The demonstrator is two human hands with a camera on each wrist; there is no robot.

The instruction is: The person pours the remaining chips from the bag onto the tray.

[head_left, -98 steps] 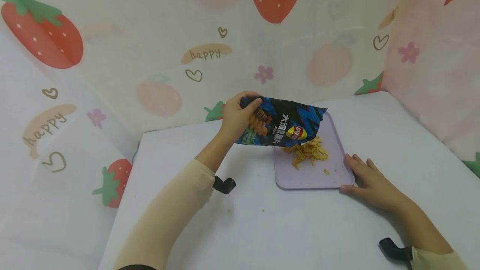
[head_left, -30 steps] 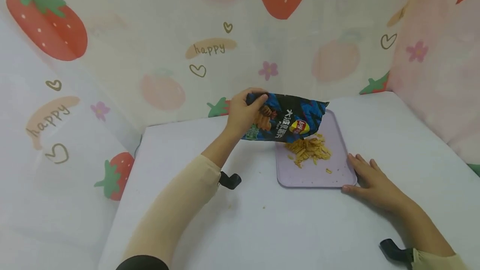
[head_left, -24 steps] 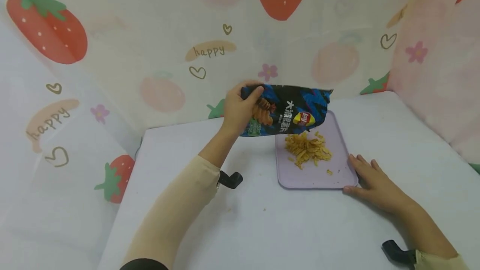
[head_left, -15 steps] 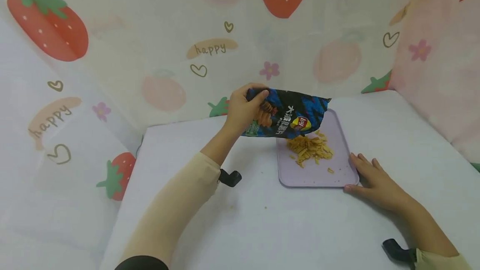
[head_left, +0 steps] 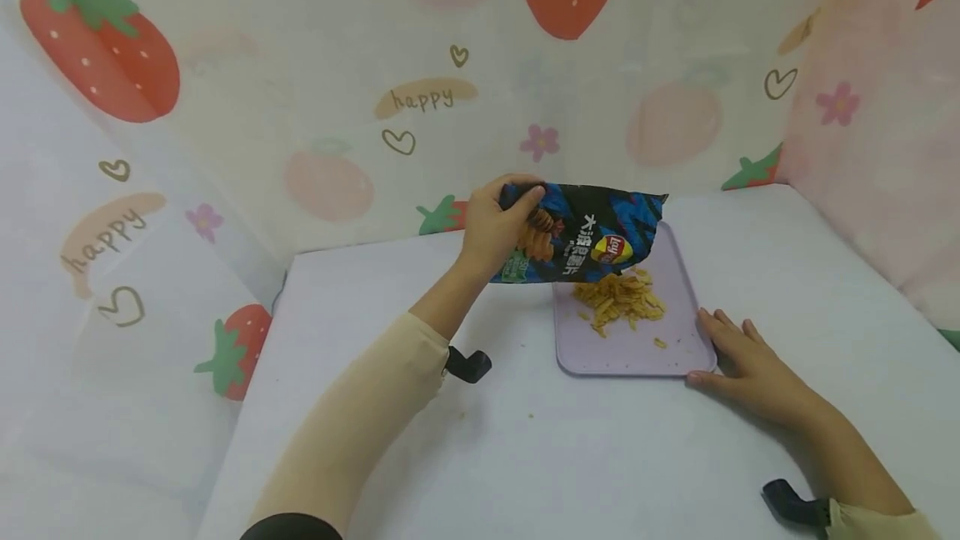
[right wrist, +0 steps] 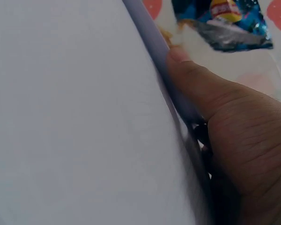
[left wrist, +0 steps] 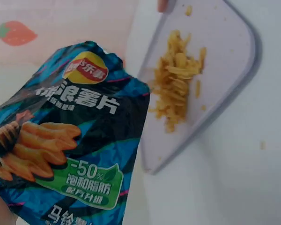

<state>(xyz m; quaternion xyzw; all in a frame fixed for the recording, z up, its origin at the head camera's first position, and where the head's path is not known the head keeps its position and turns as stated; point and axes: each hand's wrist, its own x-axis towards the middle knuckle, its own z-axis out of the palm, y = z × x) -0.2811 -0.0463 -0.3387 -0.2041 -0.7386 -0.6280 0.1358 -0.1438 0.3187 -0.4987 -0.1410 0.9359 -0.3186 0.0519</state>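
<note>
My left hand (head_left: 498,223) grips the bottom end of a dark blue and black potato chip bag (head_left: 592,232), thumb on its front. The bag lies sideways in the air, its torn end over a lilac tray (head_left: 622,357). In the left wrist view the bag's front print (left wrist: 84,108) faces the camera. A heap of yellow ridged chip pieces (head_left: 618,300) lies on the tray, its back part hidden by the bag. At the tray's near right corner, my right hand (head_left: 757,373) rests with extended fingers touching the edge. Its thumb (right wrist: 196,79) is against the rim in the right wrist view.
The tray stands on a white-covered table (head_left: 600,465). A few crumbs (head_left: 531,416) lie on the cover in front of it. Behind and at both sides hangs a strawberry-print cloth (head_left: 322,107). Black camera mounts (head_left: 468,365) stick out at both wrists.
The bag has risen and dipped slightly over the tray, staying in the left hand. It now sits a little lower than 0.8 s ago. My right hand has stayed at the tray's edge.
</note>
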